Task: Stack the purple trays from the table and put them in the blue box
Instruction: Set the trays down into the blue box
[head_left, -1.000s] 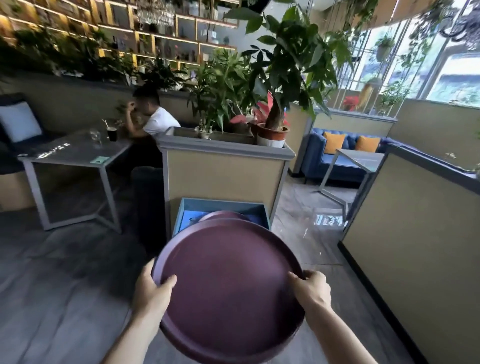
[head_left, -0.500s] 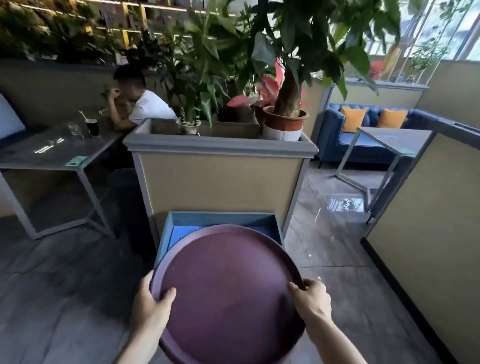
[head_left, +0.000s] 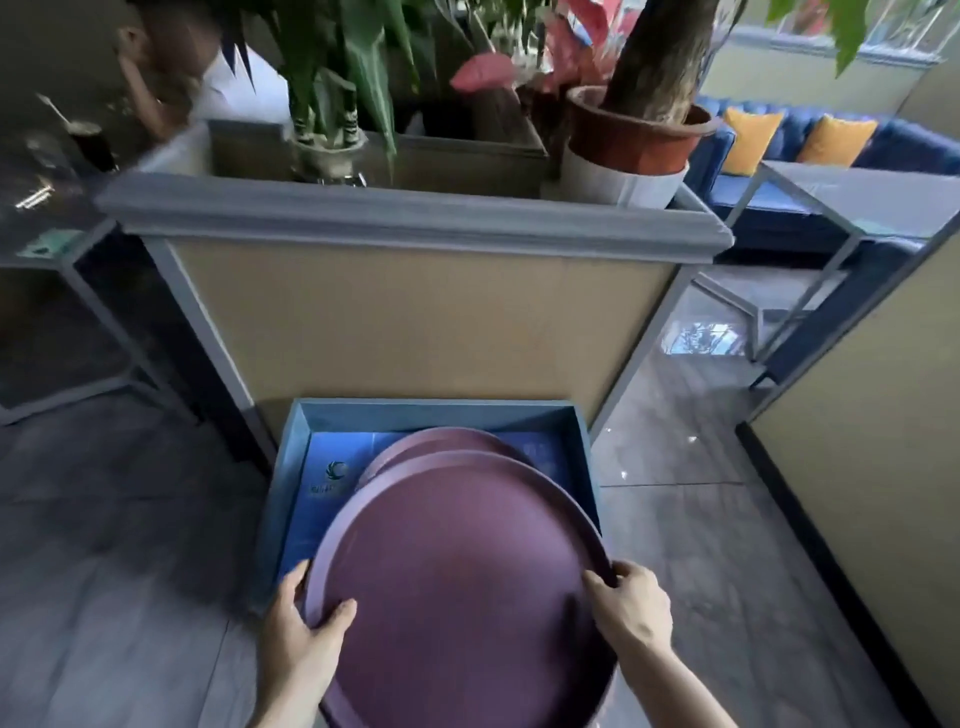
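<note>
I hold a round purple tray (head_left: 462, 587) level over the near half of the blue box (head_left: 436, 410), which stands on the floor against a planter. My left hand (head_left: 301, 629) grips the tray's left rim and my right hand (head_left: 628, 608) grips its right rim. The edge of another purple tray (head_left: 441, 441) shows beyond the held one, inside the box; whether it lies on the box floor or belongs to the held stack I cannot tell. The blue box floor (head_left: 337, 467) shows at the left with a printed logo.
A tall beige planter (head_left: 415, 312) with a grey rim stands right behind the box, holding potted plants (head_left: 634, 135). A metal-legged table (head_left: 67, 249) and a seated person are at the left. A beige partition (head_left: 872, 415) stands at the right, a blue sofa beyond it.
I have come close to the blue box and looked down. The tray now hangs over the box's near half, lower than before. Both hands keep their grip on the rim.
</note>
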